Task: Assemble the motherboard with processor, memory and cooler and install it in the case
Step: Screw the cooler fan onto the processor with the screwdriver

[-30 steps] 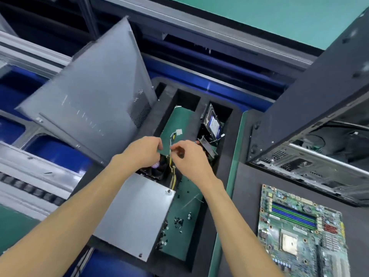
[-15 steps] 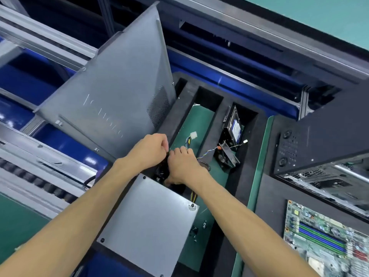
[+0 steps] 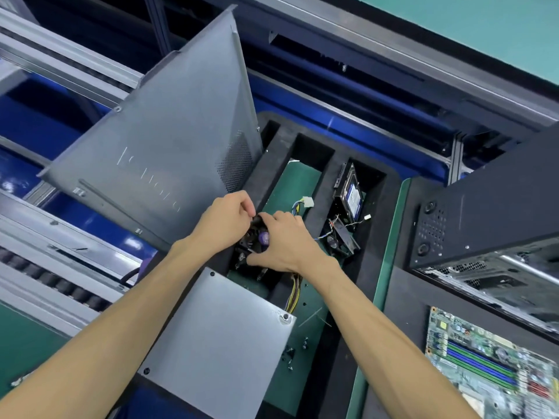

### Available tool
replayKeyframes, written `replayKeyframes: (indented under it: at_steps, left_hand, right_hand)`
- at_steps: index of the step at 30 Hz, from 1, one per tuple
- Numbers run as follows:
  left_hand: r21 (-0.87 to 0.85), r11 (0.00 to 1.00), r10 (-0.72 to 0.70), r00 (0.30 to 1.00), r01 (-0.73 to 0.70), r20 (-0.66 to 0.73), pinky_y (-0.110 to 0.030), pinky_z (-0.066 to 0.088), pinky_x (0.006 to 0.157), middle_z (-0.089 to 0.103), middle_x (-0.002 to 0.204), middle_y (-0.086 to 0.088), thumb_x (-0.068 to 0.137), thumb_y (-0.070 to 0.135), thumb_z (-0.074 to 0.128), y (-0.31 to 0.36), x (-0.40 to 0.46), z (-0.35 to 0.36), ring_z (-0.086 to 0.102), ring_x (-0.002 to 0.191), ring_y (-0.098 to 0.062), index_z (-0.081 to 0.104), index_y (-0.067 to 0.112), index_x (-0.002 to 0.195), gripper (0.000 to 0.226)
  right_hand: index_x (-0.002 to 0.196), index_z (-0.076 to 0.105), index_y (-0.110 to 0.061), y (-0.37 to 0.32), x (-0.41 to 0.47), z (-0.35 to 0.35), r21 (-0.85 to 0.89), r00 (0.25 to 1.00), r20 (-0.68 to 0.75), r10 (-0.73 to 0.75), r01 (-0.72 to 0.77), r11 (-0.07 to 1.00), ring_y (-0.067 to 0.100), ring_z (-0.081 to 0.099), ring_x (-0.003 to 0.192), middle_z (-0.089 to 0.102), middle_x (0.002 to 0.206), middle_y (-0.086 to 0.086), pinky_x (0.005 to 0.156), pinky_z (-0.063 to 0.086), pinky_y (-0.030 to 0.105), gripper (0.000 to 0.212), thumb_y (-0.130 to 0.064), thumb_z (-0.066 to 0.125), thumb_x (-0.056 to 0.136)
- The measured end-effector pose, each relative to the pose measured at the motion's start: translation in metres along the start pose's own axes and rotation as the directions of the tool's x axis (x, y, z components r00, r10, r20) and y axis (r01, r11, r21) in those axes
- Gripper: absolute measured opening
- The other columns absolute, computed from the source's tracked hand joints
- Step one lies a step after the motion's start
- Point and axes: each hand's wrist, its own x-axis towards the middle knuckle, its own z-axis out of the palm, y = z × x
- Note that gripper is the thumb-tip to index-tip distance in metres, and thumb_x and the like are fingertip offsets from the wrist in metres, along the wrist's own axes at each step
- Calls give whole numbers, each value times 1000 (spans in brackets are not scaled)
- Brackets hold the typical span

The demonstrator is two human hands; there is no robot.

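Note:
Both my hands are over a black foam parts tray (image 3: pixel 320 155). My left hand (image 3: pixel 225 220) and my right hand (image 3: pixel 284 240) close together around a black cooler (image 3: pixel 257 240) with a purple hub, sitting in a tray slot. The green motherboard (image 3: pixel 496 367), with blue and green memory slots, lies flat at the lower right. The black computer case (image 3: pixel 490 213) stands open at the right, its metal interior showing below. How firmly each hand grips the cooler is partly hidden by the fingers.
A grey case side panel (image 3: pixel 169 140) leans upright at the tray's left. A grey power supply (image 3: pixel 220 337) with yellow cables lies in the near slot. A hard drive (image 3: pixel 352 198) and small fan (image 3: pixel 341 240) sit in the right slot. Loose screws (image 3: pixel 298 349) lie nearby.
My view has shifted closer and to the left. My hands left the white connector cable and came down together onto the black cooler in the tray slot.

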Motion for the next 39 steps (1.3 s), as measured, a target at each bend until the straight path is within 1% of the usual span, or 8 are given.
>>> replayKeyframes:
  at_steps: [6,10,14,17,22,28,34,39]
  left_hand:
    - [-100,995,0,996,-9,-86,-43,56,82,69,83,8,90,6,38,12,0,7,68,80,-21,60,27,84,31]
    - [-113,993,15,986,-34,-166,-34,51,76,64,87,11,96,27,51,20,0,10,64,85,-14,58,27,92,8]
    - [-247,968,-67,995,47,-72,-23,46,70,65,94,12,84,67,59,33,-4,3,64,85,-2,59,27,101,44]
    - [-256,965,-45,998,53,38,-16,44,62,69,91,16,72,70,71,41,-9,-5,66,74,8,61,29,105,52]
    - [-180,984,-10,998,-1,-60,-22,49,78,73,107,4,72,36,85,40,-14,-1,68,92,-5,65,24,114,48]
    - [-130,991,-51,958,14,-281,-30,47,89,69,120,0,64,54,79,46,-27,-8,63,112,-19,66,30,117,60]
    - [-289,957,-83,954,-4,-288,-33,50,97,71,118,2,64,58,77,66,-42,-16,65,109,-12,69,27,121,66]
    - [-294,956,-82,977,21,-196,-41,53,96,73,110,-7,61,59,75,76,-56,-11,68,105,-21,72,24,114,64]
  right_hand:
    - [149,40,-14,8,-21,-9,115,988,-156,-2,20,993,26,47,115,54,121,5,103,36,36,97,-60,74,71]
    - [153,36,-10,7,-32,-21,206,962,-273,-14,73,976,22,45,117,53,127,3,105,39,34,100,-52,77,72]
    - [153,37,-9,5,-37,-36,254,926,-378,-26,131,958,23,48,117,55,128,4,105,41,38,99,-43,79,71]
    - [153,37,-4,6,-42,-41,292,906,-423,-21,158,943,25,49,122,56,133,6,109,39,38,97,-35,81,72]
    - [157,26,-2,13,-52,-37,217,921,-386,-53,147,965,25,40,133,50,139,9,115,31,34,103,-43,80,79]
    - [161,6,-10,21,-72,-15,62,960,-271,76,-61,996,31,19,144,25,153,13,119,23,42,111,-51,72,83]
    - [148,40,-7,28,-85,-8,237,963,-178,204,-159,958,29,39,135,45,140,10,110,38,43,69,-38,67,93]
    - [148,46,-8,35,-91,-9,313,955,-92,280,-240,919,29,48,132,44,144,12,106,44,39,63,-31,65,92]
